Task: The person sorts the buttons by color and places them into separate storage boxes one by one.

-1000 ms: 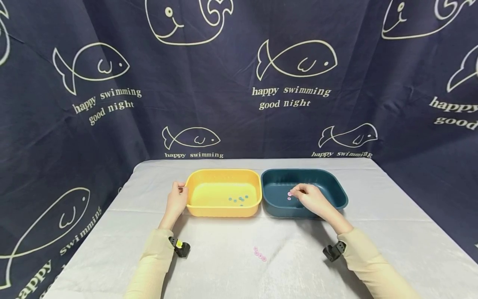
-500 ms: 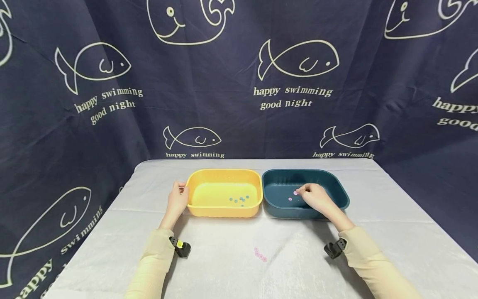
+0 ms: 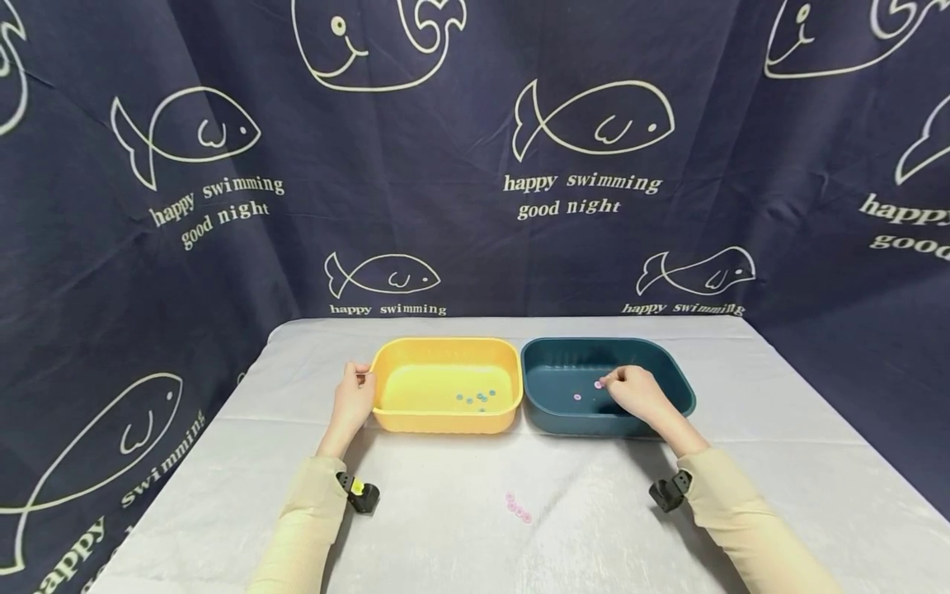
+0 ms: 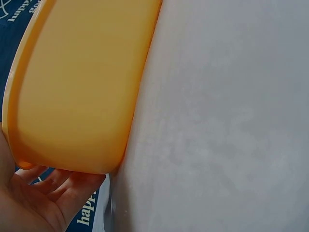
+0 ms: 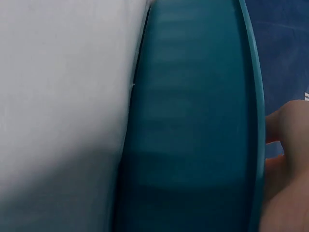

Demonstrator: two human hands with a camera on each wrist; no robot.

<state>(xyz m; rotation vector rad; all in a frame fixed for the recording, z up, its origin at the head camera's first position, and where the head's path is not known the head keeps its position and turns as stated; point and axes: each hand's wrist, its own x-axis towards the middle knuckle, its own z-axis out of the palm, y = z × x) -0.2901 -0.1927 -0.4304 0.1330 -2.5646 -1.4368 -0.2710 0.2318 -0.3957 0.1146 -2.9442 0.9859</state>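
My left hand (image 3: 354,402) grips the left end of a yellow plastic basin (image 3: 445,422); in the left wrist view its fingers (image 4: 72,191) lie against the basin's outer end wall. Several small blue buttons (image 3: 469,400) are scattered on that basin's floor. Reaching into the dark teal basin (image 3: 571,422), my right hand (image 3: 634,391) pinches a small round pink button (image 3: 599,384) at its fingertips. Another pink button (image 3: 577,397) lies on the teal floor to the left. In the right wrist view the basin wall hides the fingertips.
A short row of pink buttons (image 3: 517,507) lies on the pale tablecloth (image 3: 445,528) in front of the basins. The two basins stand side by side, ends close together. Behind the table hangs a navy curtain (image 3: 475,231) with fish prints.
My right hand has moved a little to the right inside the teal basin, with the pink button at its fingertips. The left hand stays at the yellow basin's end.
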